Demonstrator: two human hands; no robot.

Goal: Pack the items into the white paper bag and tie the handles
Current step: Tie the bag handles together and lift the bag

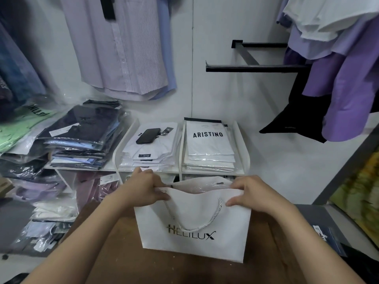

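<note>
A white paper bag (192,242) printed with "HELILUX" stands upright on a brown table (114,255) in front of me. My left hand (143,187) pinches the left end of the bag's near top edge. My right hand (249,191) grips the right end of that edge, thumb on the outside. The mouth is held apart, and a plastic-wrapped garment (205,186) shows inside. A white rope handle (205,220) hangs down the bag's front face.
Beyond the bag, a white shelf unit (180,152) holds stacks of wrapped white shirts, one labelled "ARISTINO" (208,144), with a black phone (148,135) on the left stack. Dark wrapped clothes (82,136) are piled left. Shirts hang above; a black rail (254,68) juts out right.
</note>
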